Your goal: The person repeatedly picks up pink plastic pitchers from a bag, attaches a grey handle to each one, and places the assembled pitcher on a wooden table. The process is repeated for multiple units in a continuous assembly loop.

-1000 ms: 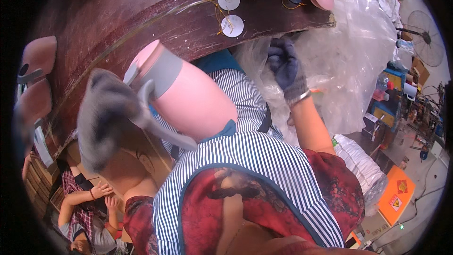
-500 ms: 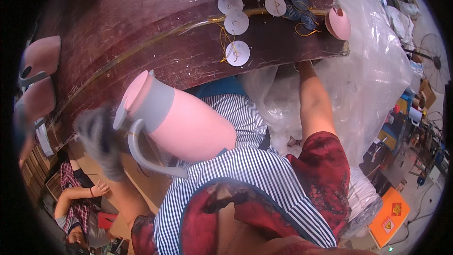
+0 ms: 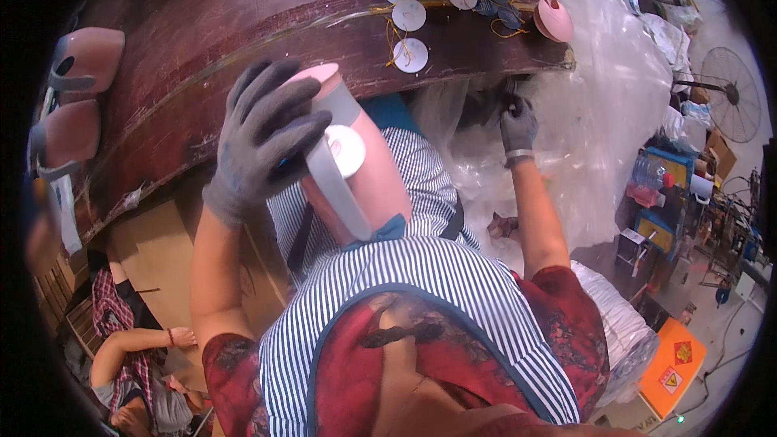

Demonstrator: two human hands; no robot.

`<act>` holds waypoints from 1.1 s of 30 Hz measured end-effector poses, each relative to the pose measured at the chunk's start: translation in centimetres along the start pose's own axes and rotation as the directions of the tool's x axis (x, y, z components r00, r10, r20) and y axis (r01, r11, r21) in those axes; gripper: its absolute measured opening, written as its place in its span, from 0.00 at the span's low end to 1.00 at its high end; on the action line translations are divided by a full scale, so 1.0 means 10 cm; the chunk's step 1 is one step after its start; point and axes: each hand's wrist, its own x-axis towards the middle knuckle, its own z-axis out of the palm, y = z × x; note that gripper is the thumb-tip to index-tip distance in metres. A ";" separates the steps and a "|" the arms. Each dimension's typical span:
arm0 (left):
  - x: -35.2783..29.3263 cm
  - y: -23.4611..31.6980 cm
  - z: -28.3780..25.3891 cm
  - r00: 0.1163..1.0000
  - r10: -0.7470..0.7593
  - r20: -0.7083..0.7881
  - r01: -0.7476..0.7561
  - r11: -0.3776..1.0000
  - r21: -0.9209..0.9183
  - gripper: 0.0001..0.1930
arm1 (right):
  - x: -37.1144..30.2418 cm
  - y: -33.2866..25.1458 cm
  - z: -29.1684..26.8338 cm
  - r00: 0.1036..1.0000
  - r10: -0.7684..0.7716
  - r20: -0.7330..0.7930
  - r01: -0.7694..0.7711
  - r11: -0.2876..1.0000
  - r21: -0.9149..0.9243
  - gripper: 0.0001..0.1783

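A pink vacuum jug (image 3: 380, 170) with a grey collar and grey handle leans in my lap, its lid toward the table. A round white tag (image 3: 346, 151) lies against it beside the handle. My left hand (image 3: 271, 129), in a grey glove, curves its fingers round the top of the jug by the lid and handle; its palm side is hidden. Below the table edge, at the clear plastic sheeting (image 3: 595, 137), my gloved right hand (image 3: 518, 125) is closed, with its fingers curled. What it holds, if anything, I cannot make out.
On the dark red table (image 3: 243, 24) lie round white tags (image 3: 410, 55) with yellow cords and a pink lid (image 3: 554, 20) near the corner. Two pink jugs (image 3: 95, 57) are at the far left. Another person (image 3: 146, 356) is at lower left; a fan (image 3: 728, 95) stands right.
My left hand has come from the left onto the top of the jug. The jug has turned more upright, bringing its handle and the white tag into view. My right hand has come out from under the table.
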 end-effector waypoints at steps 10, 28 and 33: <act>-0.38 0.23 -0.20 0.964 -0.221 -0.148 0.251 0.941 0.226 0.16 | -1.67 -0.99 -0.29 0.699 -0.701 0.143 0.630 0.698 0.340 0.42; -1.95 0.97 -0.06 0.381 -0.884 -0.269 0.896 0.425 -0.128 0.17 | -1.28 -1.11 -0.18 0.727 -0.684 0.059 0.363 0.457 0.812 0.34; -1.67 1.01 -0.19 0.438 -0.878 -0.194 0.852 0.474 -0.222 0.19 | -1.68 -1.74 -0.77 0.361 -0.884 -0.297 0.709 0.053 0.703 0.40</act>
